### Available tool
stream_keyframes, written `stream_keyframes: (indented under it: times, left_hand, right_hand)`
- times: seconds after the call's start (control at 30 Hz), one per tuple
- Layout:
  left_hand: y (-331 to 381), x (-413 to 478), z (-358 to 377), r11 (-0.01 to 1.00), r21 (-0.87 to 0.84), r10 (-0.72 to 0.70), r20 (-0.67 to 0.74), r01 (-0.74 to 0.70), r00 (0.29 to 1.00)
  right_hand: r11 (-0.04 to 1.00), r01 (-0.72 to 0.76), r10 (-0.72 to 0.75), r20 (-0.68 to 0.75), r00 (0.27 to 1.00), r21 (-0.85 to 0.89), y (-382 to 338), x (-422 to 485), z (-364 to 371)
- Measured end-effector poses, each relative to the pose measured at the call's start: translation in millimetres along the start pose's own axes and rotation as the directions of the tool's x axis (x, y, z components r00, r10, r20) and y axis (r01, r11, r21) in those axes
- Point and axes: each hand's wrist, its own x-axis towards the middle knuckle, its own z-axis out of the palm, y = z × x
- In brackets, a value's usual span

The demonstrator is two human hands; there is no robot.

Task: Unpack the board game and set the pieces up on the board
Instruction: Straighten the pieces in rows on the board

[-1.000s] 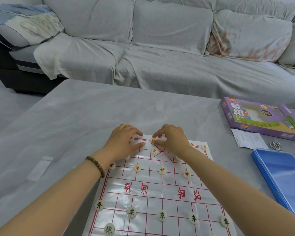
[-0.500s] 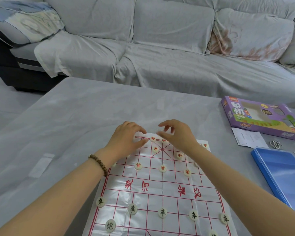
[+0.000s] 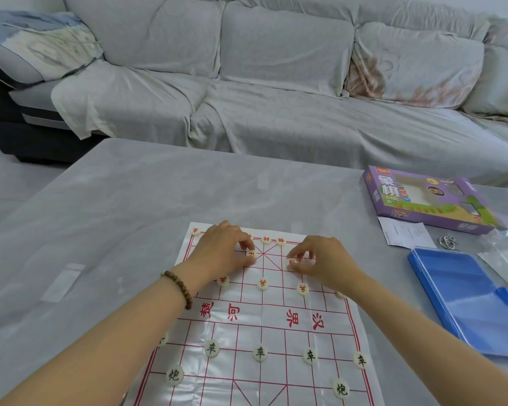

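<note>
Far-side setup in hand: the left hand (image 3: 220, 254) pinched one red-marked disc (image 3: 251, 254), the right hand (image 3: 326, 263) a second disc (image 3: 291, 262), in the far palace of the xiangqi board (image 3: 238, 338), each likely needing centring on its crossing.

Home living room, covered sofa (image 3: 276, 83), cushions (image 3: 417, 63), low table (image 3: 129, 215)

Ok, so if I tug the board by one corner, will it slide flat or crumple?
Probably crumple: the board looks like thin glossy film with creases, so it's likely floppy. It seems light, so the round pieces on it would likely skid or scatter. The smooth table cover may let it slip.
</note>
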Motion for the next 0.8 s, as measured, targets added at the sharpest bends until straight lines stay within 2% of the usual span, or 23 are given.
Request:
stream_keyframes:
  times: [0.1,0.17,0.27,0.33,0.47,0.67,0.8]
  left_hand:
    - [-9.1,-0.5,-10.2,1.0,-0.026,0.014,-0.042,-0.015,0.999]
    - [-21.3,-0.1,-20.8,0.995,-0.094,-0.039,-0.114,0.028,0.993]
    - [-41.0,1.3,-29.8,0.971,-0.223,-0.132,-0.179,0.091,0.975]
    - [-47.2,2.7,-29.1,0.966,-0.237,-0.154,-0.182,0.108,0.971]
    - [-45.1,8.5,-20.3,0.981,-0.169,-0.128,-0.176,0.098,0.976]
    - [-37.9,22.5,-7.6,0.988,0.112,-0.088,-0.179,0.109,0.98]
    - [-40.2,22.6,-4.1,0.978,0.186,-0.064,-0.178,0.097,0.982]
  right_hand:
    - [0.999,0.01,-0.01,-0.005,1.0,-0.046,-3.1,-0.9,-0.8]
    - [0.998,0.026,-0.027,-0.023,0.999,-0.051,-5.5,0.2,-2.0]
    - [0.995,0.035,-0.024,-0.119,0.993,0.095,-12.1,6.4,-3.0]
    - [0.979,0.047,-0.011,-0.179,0.984,0.2,-18.3,13.2,-1.9]
    - [0.955,0.065,-0.002,-0.215,0.977,0.289,-29.6,23.7,1.0]
    - [0.945,0.066,0.003,-0.209,0.978,0.319,-31.9,31.6,8.4]
    - [0.937,0.048,0.025,-0.202,0.979,0.346,-28.4,33.4,12.2]
